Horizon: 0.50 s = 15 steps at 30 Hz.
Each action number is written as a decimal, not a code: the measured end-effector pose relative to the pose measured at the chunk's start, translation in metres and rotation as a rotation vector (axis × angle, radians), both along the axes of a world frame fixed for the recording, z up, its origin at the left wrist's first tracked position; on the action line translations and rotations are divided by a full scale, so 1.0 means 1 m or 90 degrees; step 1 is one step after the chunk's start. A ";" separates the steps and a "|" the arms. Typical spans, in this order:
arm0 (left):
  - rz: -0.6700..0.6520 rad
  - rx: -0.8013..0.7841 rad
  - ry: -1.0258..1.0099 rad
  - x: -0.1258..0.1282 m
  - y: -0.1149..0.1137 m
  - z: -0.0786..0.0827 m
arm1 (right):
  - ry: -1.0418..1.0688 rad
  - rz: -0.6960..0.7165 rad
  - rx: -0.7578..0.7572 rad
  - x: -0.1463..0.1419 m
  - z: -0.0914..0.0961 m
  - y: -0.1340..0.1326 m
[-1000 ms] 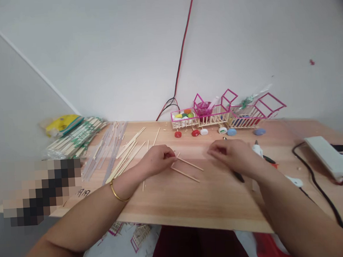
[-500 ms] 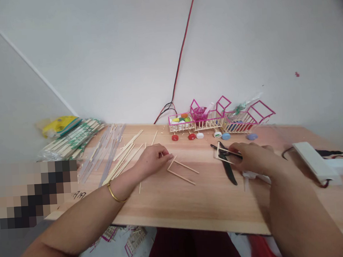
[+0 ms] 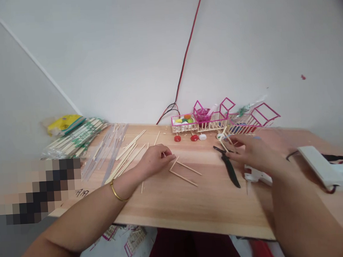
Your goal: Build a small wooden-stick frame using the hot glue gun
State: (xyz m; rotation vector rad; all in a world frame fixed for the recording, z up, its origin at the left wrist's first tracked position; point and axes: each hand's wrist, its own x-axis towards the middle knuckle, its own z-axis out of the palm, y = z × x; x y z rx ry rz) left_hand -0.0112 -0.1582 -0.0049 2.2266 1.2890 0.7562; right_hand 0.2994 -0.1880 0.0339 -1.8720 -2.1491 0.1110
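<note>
Just beyond the far tip of the black tool [image 3: 230, 171], a small stick piece [image 3: 223, 137] is pinched in the fingertips of the right hand [image 3: 256, 152], while left of that tool the left hand [image 3: 153, 160] is curled shut against the corner of a three-sided stick frame [image 3: 185, 171] laid flat.

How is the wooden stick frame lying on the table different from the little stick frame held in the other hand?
The pale wooden stick frame lies flat on the table, with one side open; the small stick frame is held up above the table, tilted. The left hand has its fingers at the flat frame's corner, while the right hand pinches the small one. Both are made of thin, unpainted pale sticks.
</note>
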 end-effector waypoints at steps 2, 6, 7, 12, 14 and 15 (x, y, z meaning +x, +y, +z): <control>0.009 -0.007 -0.013 0.001 0.000 0.001 | 0.067 0.053 0.044 -0.010 0.002 -0.003; 0.045 -0.057 -0.060 0.001 0.000 0.005 | 0.056 0.151 0.025 -0.044 -0.003 -0.012; 0.051 -0.074 -0.068 0.001 0.000 0.005 | 0.052 0.173 0.007 -0.054 -0.006 -0.015; 0.034 -0.108 -0.058 0.000 0.000 0.005 | 0.045 0.182 -0.067 -0.088 -0.029 -0.026; 0.018 -0.113 -0.044 0.000 -0.001 0.004 | 0.034 0.188 -0.075 -0.093 -0.034 -0.027; 0.010 -0.114 -0.036 0.000 -0.002 0.004 | 0.034 0.197 -0.077 -0.094 -0.035 -0.027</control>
